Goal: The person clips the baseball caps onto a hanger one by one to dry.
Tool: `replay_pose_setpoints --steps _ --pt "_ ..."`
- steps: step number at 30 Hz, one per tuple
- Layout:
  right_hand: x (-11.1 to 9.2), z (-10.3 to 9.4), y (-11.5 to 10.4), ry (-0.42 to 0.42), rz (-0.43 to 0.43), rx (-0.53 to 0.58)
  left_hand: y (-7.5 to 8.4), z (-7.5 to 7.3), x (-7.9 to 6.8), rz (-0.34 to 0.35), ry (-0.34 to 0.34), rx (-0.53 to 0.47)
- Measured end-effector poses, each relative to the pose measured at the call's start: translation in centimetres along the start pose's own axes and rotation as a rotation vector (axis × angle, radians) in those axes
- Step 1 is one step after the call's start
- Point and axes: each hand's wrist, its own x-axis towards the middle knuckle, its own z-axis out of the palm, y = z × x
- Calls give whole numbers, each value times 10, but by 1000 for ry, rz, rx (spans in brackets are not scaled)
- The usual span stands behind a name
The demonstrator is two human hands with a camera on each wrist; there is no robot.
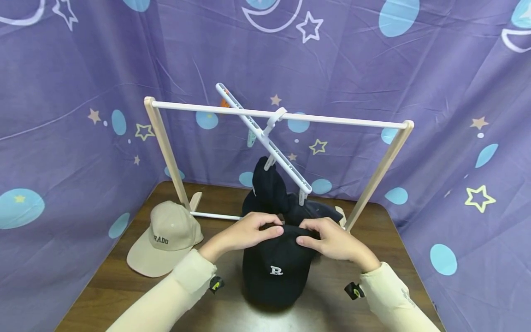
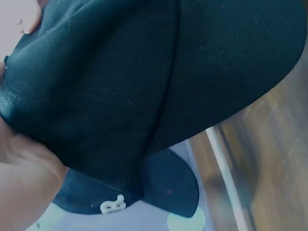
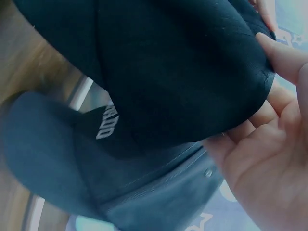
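Note:
A black baseball cap (image 1: 271, 258) with a white letter R on its front hangs between both hands, brim downward. My left hand (image 1: 250, 230) grips its back edge on the left, thumb on the near side. On the right, my right hand (image 1: 329, 237) pinches the same edge between thumb and fingers, as the right wrist view also shows. Behind it, dark caps (image 1: 269, 189) hang from clips (image 1: 270, 162) on a white clip hanger (image 1: 265, 138). In the right wrist view one hanging cap (image 3: 130, 168) shows white lettering and looks dark grey-blue.
A beige cap (image 1: 171, 235) with dark lettering lies on the wooden table (image 1: 352, 299) at left. The hanger's hook sits on the white rail (image 1: 340, 120) of a rack with wooden posts (image 1: 379, 177). A patterned purple curtain (image 1: 456, 138) surrounds the table.

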Motion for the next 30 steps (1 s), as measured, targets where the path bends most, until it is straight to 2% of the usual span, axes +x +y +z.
replay_pose_setpoints --steps 6,12,17,22,26,30 --pt "18 -2 -8 -38 -43 34 0 -22 -4 24 -21 36" --pt "35 -4 -18 -79 -76 23 4 -46 -9 29 -59 58" --pt "49 -7 -25 -100 -63 35 10 -67 -12 28 -67 79" --pt "61 -9 -31 -116 -36 73 15 -84 -13 72 -56 154" --pt "69 -10 -35 -78 -44 38 16 -96 -12 103 -33 194" --pt "80 -10 -40 -6 -52 -18 17 -105 -12 52 0 195"
